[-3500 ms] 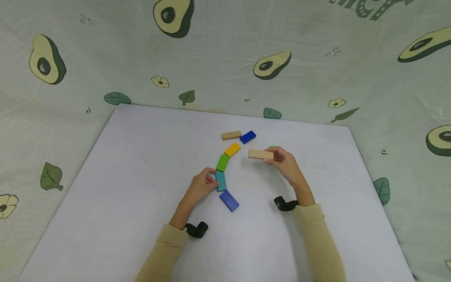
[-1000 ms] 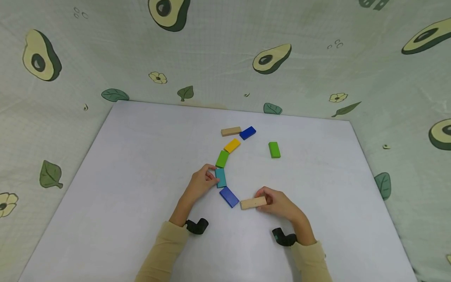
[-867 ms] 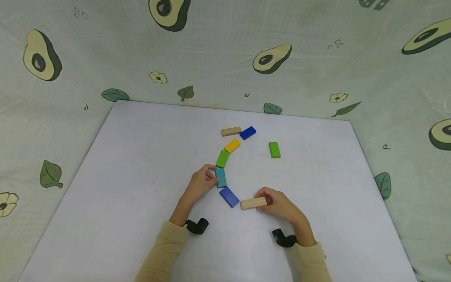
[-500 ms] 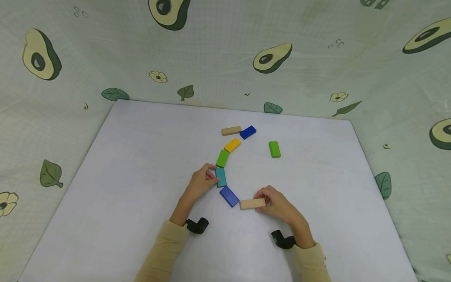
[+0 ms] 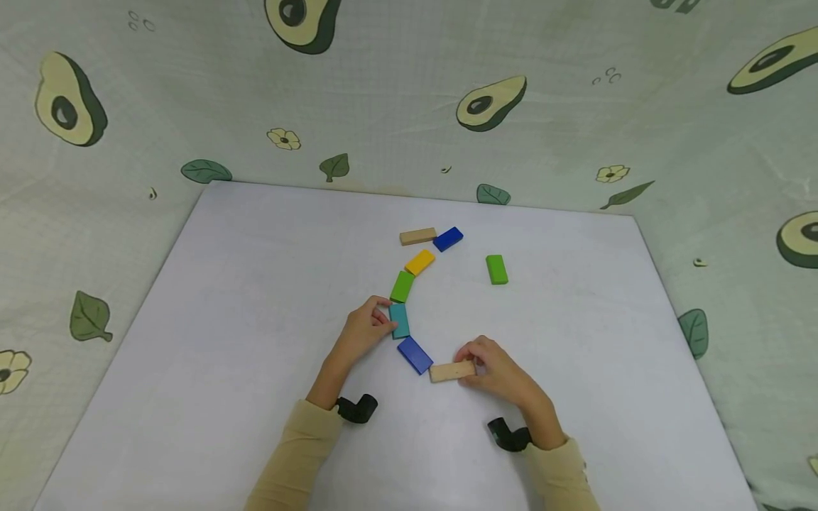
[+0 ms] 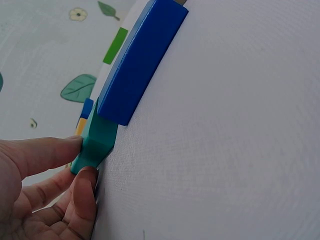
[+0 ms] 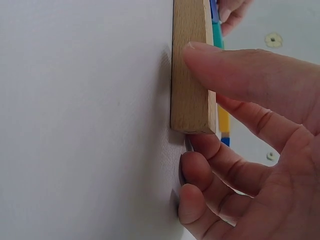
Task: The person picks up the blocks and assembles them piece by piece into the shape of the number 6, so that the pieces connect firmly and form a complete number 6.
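Note:
A curved row of wooden blocks lies on the white table. My left hand (image 5: 364,330) pinches the teal block (image 5: 399,321) between thumb and fingers, as the left wrist view also shows. The light blue block (image 5: 415,355) touches the teal block's near end. With thumb and fingers, my right hand (image 5: 495,369) grips the right end of a plain wood block (image 5: 452,371); its left end meets the corner of the light blue block. Close up, the right thumb (image 7: 225,65) presses the plain block's face. Beyond the teal block, a green block (image 5: 402,287) and a yellow block (image 5: 420,262) carry on the curve.
Farther back, a second plain wood block (image 5: 418,236) touches a dark blue block (image 5: 448,239). Another green block (image 5: 497,270) lies apart on the right. The white table (image 5: 255,284) ends at an avocado-print cloth (image 5: 396,92).
My right hand has carried the plain wood block from above the table down to the light blue block's near end, lately shifting it slightly left. My left hand stays on the teal block.

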Demonstrator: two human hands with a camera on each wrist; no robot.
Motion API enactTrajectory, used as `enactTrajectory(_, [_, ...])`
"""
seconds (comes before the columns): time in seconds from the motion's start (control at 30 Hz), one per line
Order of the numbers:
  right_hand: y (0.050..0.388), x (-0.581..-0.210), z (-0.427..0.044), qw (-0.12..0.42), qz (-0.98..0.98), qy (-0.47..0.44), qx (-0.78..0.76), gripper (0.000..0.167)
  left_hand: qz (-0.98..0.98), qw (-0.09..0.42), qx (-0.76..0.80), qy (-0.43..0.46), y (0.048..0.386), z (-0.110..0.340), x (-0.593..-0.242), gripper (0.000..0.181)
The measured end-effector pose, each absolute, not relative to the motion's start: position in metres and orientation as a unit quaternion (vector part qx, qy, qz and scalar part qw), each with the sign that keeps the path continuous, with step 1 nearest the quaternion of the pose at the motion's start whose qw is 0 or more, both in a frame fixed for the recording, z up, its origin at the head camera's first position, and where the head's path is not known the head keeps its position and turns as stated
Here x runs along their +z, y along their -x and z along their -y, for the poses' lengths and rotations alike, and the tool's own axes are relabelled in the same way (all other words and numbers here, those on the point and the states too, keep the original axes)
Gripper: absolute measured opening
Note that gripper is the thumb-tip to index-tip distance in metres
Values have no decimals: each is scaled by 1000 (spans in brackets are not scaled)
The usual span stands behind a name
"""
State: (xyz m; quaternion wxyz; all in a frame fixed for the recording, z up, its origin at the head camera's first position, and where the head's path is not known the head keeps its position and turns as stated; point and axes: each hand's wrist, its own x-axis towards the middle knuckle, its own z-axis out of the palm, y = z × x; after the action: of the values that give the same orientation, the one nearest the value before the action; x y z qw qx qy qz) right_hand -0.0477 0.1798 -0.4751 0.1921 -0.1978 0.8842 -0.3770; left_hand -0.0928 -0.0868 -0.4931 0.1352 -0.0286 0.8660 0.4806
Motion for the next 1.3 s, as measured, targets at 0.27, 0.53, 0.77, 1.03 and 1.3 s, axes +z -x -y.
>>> enactTrajectory(0.27, [48, -473, -174, 206, -887, 199, -362, 22, -865, 136, 483, 29, 93, 87, -492, 39])
enactTrajectory(0.53, [50, -473, -171, 212, -890, 198, -353, 22, -863, 135, 486, 27, 91, 88, -491, 40])
enactTrajectory(0.77, [52, -471, -173, 211, -892, 200, -345, 22, -862, 133, 489, 24, 91, 87, -489, 40])
enactTrajectory(1.03, [55, -469, -176, 202, -897, 193, -343, 24, -862, 137, 488, 28, 92, 87, -489, 40])
enactTrajectory(1.3, [58, -471, -179, 199, -902, 179, -339, 24, -862, 139, 486, 31, 92, 87, -490, 39])
